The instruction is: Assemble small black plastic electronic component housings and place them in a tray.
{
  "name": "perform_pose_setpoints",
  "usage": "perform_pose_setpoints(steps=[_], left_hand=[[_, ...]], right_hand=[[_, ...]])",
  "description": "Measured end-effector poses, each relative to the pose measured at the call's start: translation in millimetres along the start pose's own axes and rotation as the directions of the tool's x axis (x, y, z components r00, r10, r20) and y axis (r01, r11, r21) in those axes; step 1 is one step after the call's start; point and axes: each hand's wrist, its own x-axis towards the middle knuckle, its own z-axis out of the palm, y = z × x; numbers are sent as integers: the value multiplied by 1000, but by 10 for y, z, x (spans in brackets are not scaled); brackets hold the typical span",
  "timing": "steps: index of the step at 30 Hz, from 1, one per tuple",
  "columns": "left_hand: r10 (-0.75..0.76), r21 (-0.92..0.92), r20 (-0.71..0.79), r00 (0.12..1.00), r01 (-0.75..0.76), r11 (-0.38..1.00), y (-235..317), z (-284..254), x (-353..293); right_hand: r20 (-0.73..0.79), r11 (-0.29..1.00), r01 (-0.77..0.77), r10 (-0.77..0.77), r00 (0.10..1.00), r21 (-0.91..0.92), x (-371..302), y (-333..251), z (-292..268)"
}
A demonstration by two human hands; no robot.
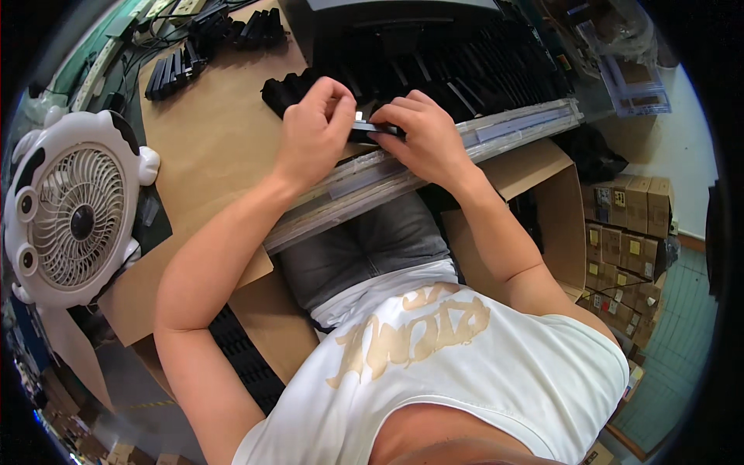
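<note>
Near the bench's front edge, my right hand (426,139) is closed, thumb and fingers gripping a small black bar-shaped piece (380,129). Beside it, my left hand (316,133) is pinched at the piece's left end. Whatever sits between those left fingertips is hidden or too small to name. A tiny white bit (358,116) shows between the two hands, at the piece's upper side. Just beyond my left hand lies a cluster of black parts (283,91). Long rows of similar black parts (488,70) stand behind my right hand.
Brown cardboard (209,132) covers the bench, with more black parts (174,74) at its far left. A white fan (74,209) stands left. A plastic-wrapped strip (511,132) runs along the front edge. Open cartons (562,209) flank my lap; stacked boxes (632,205) stand right.
</note>
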Motion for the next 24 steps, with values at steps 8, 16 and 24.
perform_pose_setpoints(steps=[8, 16, 24], left_hand=[[-78, 252, 83, 993, 55, 966, -34, -1, -16], [-187, 250, 195, 963, 136, 959, 48, -2, -36], [-8, 149, 258, 966, -31, 988, -55, -14, -40]], right_hand=[[14, 998, -11, 12, 1000, -56, -29, -11, -124], [-29, 997, -75, 75, 997, -22, -108, 30, -100], [-12, 996, 31, -32, 999, -89, 12, 15, -196]])
